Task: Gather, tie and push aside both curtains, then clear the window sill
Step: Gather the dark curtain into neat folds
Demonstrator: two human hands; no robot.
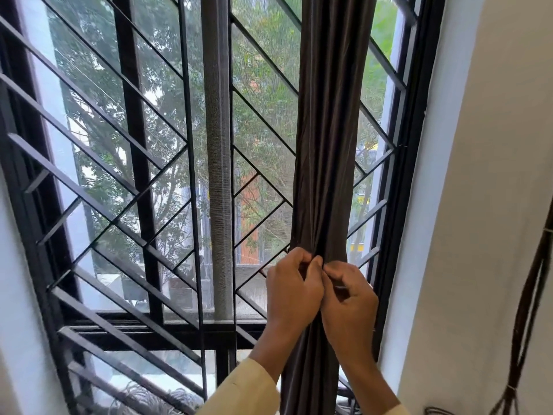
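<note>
1. Where both cream sleeves (pixel 248 387) rise from the bottom edge, the wrists flank the curtain (pixel 326 145), steadying it.
2. Left hand (pixel 291 287): fingers curled, pinching something at the curtain's front; likely a tie end, too small to tell.
3. Right hand (pixel 348 298): touching the left, pinched on the same spot, probably knotting.
4. Curtain: gathered into one narrow dark column, not yet pushed aside.
5. Window grille (pixel 134 187): behind the curtain, uncovered to its left.
6. Sill: hidden.

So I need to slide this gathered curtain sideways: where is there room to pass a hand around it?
Free: between curtain and grey mesh strip, in front of the window grille. Crowded: the right, where the curtain nearly meets the black window frame; both hands meet at its middle.
</note>
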